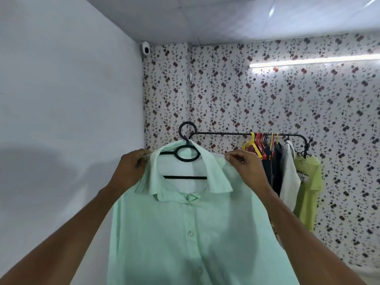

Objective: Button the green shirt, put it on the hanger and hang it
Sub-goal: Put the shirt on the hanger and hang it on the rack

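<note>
Fingers (141, 155) of left hand (128, 169) pinch left shoulder of pale mint-green button-front cotton shirt (185, 233); right hand (245, 167) pinches right shoulder. Shirt buttoned, collar spread, hung on black plastic hanger (186, 155), centre frame. Black metal rail (226, 133) behind, free at left end; hung clothes (287, 171) crowd 3 o'clock. Plain wall (61, 120) at 9 o'clock.

Black rail (226, 133) w/ colored hangers (257, 146), dark garments (271, 167), white top (290, 173), lime tee (308, 188).
</note>
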